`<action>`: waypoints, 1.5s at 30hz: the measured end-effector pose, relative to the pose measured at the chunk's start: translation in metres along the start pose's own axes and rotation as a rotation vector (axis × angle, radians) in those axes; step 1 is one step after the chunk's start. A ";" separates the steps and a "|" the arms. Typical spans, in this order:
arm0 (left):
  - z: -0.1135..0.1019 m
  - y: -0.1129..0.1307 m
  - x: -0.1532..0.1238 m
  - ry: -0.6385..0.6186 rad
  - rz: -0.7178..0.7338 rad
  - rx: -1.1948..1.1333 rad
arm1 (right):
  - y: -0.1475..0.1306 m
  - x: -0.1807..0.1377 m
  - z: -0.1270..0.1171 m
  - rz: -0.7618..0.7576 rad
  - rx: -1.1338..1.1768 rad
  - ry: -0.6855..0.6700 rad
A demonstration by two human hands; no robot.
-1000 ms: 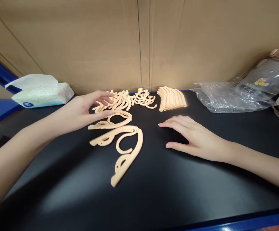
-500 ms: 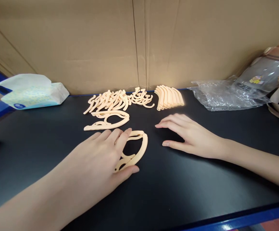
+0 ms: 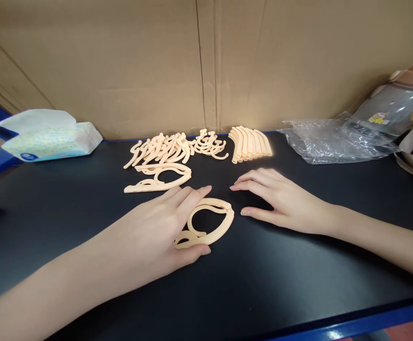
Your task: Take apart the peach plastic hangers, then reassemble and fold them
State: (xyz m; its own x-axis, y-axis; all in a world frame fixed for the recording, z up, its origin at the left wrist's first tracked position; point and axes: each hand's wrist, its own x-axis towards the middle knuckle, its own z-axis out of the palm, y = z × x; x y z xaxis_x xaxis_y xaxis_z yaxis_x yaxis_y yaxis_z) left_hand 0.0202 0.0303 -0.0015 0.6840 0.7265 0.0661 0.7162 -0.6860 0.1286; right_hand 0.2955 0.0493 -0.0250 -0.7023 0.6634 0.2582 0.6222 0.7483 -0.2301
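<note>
A folded cream plastic folding hanger [image 3: 222, 228] lies on the black table under my left hand [image 3: 156, 227]. The fingers reach along its far side and the thumb along its near side, so the hand is closed around it. Its left part is hidden by the palm. My right hand [image 3: 277, 203] rests on the table to the right, apart from the hanger, thumb and fingers spread with nothing between them. Beyond my left hand sits a second folded hanger [image 3: 181, 181].
At the back are a pile of curved hanger arms [image 3: 161, 149], several small hooks [image 3: 209, 143] and a row of curved pieces [image 3: 251, 144]. A tissue pack [image 3: 53, 142] stands left. A clear plastic bag [image 3: 334, 142] and a bottle [image 3: 387, 111] are right, before a cardboard wall [image 3: 138, 61].
My left hand and the folded hanger in it have shifted to the right, and the hanger has turned somewhat. My right hand stays in place.
</note>
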 end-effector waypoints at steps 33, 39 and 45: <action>-0.024 -0.100 0.023 -0.034 -0.175 -0.118 | 0.000 -0.003 -0.001 -0.024 -0.032 -0.006; -0.024 -0.101 0.023 -0.040 -0.201 -0.087 | 0.001 -0.003 -0.001 -0.023 -0.035 -0.005; -0.021 -0.101 0.022 -0.053 -0.203 -0.045 | 0.000 -0.004 -0.001 -0.025 -0.038 -0.007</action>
State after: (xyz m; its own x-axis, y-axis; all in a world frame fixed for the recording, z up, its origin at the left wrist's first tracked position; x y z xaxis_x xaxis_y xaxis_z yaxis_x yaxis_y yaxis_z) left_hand -0.0400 0.1168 0.0075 0.5337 0.8455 -0.0179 0.8337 -0.5225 0.1786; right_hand 0.2988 0.0470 -0.0252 -0.7201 0.6447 0.2566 0.6172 0.7641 -0.1876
